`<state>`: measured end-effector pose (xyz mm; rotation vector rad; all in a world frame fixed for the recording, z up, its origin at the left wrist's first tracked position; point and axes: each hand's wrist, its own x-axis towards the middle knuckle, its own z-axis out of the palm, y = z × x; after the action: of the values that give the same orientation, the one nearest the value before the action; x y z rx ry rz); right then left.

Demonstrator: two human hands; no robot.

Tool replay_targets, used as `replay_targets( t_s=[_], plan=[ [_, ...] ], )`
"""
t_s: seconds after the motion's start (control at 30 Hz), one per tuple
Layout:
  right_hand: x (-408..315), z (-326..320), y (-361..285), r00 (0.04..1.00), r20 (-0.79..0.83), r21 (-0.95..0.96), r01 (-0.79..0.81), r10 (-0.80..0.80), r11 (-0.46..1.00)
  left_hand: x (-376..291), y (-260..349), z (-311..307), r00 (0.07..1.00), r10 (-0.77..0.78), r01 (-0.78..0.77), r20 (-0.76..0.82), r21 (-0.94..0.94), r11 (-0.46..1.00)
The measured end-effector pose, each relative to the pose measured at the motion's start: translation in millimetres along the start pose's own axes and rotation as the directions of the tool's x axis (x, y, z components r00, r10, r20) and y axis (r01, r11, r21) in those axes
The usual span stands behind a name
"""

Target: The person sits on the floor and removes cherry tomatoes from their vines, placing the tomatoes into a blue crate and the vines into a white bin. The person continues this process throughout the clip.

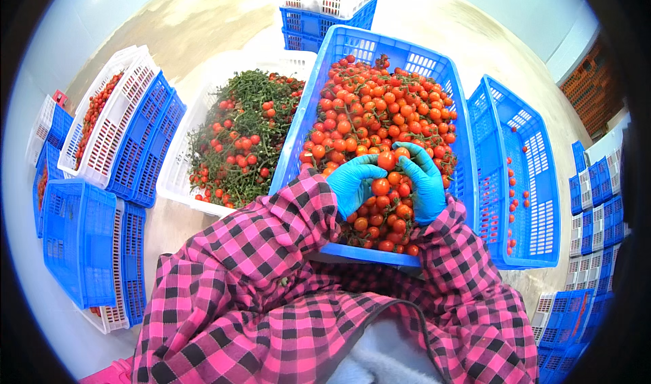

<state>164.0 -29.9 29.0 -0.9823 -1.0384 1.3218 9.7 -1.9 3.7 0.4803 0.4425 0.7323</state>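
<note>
Straight in front of me stands a blue plastic crate (467,145) heaped with red cherry tomatoes (379,104), many with green stems on. Both of my hands, in blue gloves, are over its near half. My left hand (353,184) has thumb and index finger at a larger cherry tomato (386,161). My right hand (422,183) curls its fingertips around another cherry tomato (402,153) just beside it. The two hands face each other, with loose tomatoes below and between them. Some fingers are hidden behind the gloves.
To the left, a white crate (175,173) holds green stems (249,97) mixed with tomatoes. At right, a blue crate (552,216) has scattered tomatoes on its floor. Stacked crates stand at far left (137,135), behind (325,20) and far right (600,221).
</note>
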Motion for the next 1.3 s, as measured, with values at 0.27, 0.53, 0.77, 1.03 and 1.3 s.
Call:
replay_targets(
  t_s=[0.27, 0.53, 0.77, 1.03, 1.3],
  plan=[
    [6.8, -12.7, -5.5, 0.978, 0.143, -0.207, -0.123, 0.155, 0.970, -2.4, 8.5, -7.8, 0.986, 0.014, 0.035, -0.166, 0.283, 0.958],
    [9.7, -19.1, -5.0, 0.923, 0.135, -0.086, -0.351, 0.360, 0.933, -4.3, 11.3, -11.6, 0.980, -0.028, 0.095, -0.196, 0.338, 0.936],
    [2.0, -3.7, -5.3, 0.906, 0.396, -0.653, 0.394, -0.151, 0.647, -2.4, 9.1, -10.3, 0.968, 0.046, 0.127, -0.246, 0.643, 0.755],
    [3.9, -4.3, 4.2, 0.984, 0.047, -0.286, -0.149, 0.169, 0.947, -2.8, 4.6, -10.8, 0.989, -0.006, 0.089, -0.146, 0.570, 0.817],
    [13.5, -22.2, -3.9, 0.916, -0.138, 0.330, -0.316, 0.377, 0.889, 5.3, 5.3, -15.7, 0.914, 0.373, -0.318, -0.162, 0.290, 0.903]
  ],
)
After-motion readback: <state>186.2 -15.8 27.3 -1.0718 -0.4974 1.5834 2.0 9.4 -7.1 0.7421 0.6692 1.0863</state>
